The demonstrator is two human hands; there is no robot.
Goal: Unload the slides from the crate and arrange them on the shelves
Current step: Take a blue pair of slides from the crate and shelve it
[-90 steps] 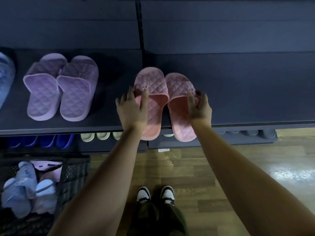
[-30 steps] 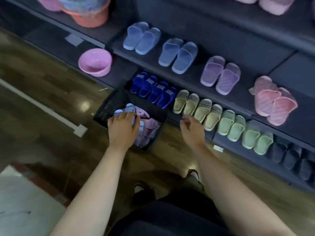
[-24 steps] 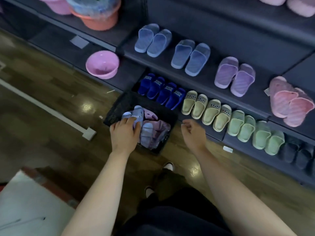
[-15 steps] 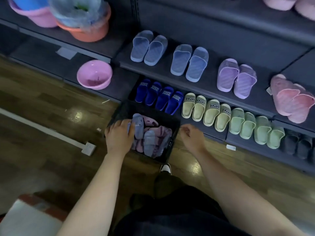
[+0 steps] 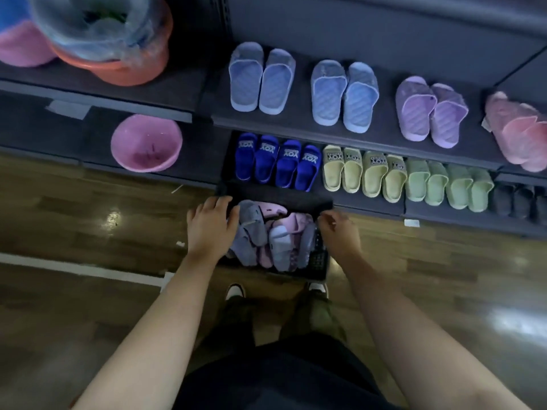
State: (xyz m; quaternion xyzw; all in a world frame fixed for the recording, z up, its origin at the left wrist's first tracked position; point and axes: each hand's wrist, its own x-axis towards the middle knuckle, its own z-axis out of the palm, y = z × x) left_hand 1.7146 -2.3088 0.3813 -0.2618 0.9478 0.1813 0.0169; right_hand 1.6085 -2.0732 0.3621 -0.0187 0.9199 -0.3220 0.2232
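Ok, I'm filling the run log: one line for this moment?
phase: reaching into crate | left hand: on a grey-blue slide | right hand: at crate's right rim, grip unclear | pink pair: on shelf

Three seconds back I have both hands on the pink quilted rubber slides (image 5: 521, 131) at the shelf edge; now that pair sits on the shelf on its own. My left hand (image 5: 210, 226) is down at the left rim of the black mesh plastic crate (image 5: 319, 258), beside a grey-blue slide (image 5: 251, 229) in the pile. My right hand (image 5: 337, 232), off to the side half a second ago, is now at the crate's right rim, fingers curled. My view now looks almost straight down over the crate.
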